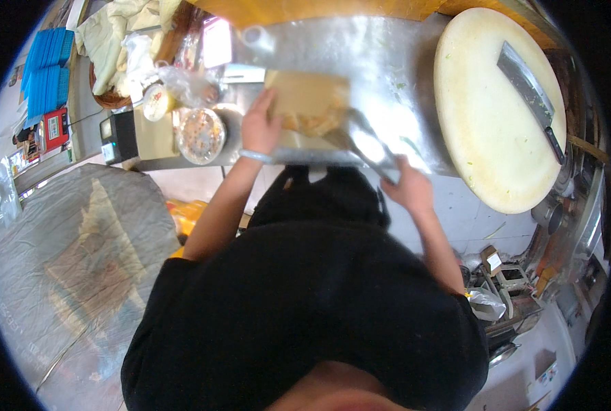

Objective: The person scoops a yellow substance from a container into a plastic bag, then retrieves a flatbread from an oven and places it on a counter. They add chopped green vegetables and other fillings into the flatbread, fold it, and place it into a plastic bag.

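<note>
My left hand [260, 129], with a pale bracelet at its wrist, grips the left edge of a piece of brown paper [309, 90], perhaps a bag, over the metal counter. A golden-brown piece of food [313, 123] lies against the near part of the paper, blurred by motion. My right hand [412, 186] is closed around the near end of metal tongs [370, 145]. The far end of the tongs reaches the right side of the food. Whether the tongs pinch the food cannot be made out.
A round pale chopping board [480, 116] with a cleaver [528, 85] on it stands to the right. Left of the paper are a round container of speckled food [201, 135], a small tub [157, 103] and plastic bags. A cloth-covered round surface [72, 274] stands at lower left.
</note>
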`<act>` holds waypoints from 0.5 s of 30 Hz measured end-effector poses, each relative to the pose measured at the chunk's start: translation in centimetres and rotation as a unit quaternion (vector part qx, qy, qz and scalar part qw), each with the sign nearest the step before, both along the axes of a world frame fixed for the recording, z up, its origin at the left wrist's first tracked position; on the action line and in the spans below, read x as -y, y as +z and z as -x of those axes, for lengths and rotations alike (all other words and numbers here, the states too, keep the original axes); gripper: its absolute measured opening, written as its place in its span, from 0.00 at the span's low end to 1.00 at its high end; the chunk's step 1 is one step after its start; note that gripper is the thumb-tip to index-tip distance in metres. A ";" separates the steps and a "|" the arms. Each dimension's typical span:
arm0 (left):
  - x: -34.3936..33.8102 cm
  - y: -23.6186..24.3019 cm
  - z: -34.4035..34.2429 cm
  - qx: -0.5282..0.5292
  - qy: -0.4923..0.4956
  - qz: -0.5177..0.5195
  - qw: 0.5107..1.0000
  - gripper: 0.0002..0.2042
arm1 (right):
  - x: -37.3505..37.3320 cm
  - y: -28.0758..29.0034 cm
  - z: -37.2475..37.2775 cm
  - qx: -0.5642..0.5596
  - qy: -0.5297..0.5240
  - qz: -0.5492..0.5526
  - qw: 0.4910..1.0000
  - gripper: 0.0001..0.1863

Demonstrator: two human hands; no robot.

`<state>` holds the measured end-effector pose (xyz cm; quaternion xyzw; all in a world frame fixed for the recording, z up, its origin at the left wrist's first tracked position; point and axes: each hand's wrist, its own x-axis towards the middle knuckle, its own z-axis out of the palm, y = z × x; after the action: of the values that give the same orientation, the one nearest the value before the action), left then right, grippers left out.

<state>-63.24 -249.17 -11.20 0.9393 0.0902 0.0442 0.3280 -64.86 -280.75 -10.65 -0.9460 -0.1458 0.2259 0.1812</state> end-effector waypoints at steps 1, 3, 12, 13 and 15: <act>0.0 0.0 -0.1 -0.004 -0.002 0.006 1.000 0.22 | 0.1 -0.2 0.1 -0.113 -0.074 -0.067 0.989 0.17; 0.1 -0.1 -0.4 -0.006 -0.008 0.014 1.000 0.22 | 0.1 -0.5 0.2 -0.329 -0.215 -0.194 0.899 0.17; 1.4 0.2 -1.4 -0.122 -0.069 -0.080 0.987 0.28 | -3.3 -1.8 -0.1 -0.550 -0.307 -0.342 0.697 0.18; 1.6 -0.1 -1.3 -0.137 -0.104 -0.181 0.968 0.29 | -3.2 -2.2 -0.2 -0.550 -0.302 -0.343 0.699 0.18; 2.1 0.1 -1.2 -0.158 -0.147 -0.304 0.928 0.33 | -2.9 -2.5 -0.4 -0.554 -0.292 -0.348 0.698 0.18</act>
<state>-62.02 -251.31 -11.10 0.9916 -0.0161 -0.1278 0.0114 -64.43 -277.88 -13.16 -0.5145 0.1960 0.5781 0.6022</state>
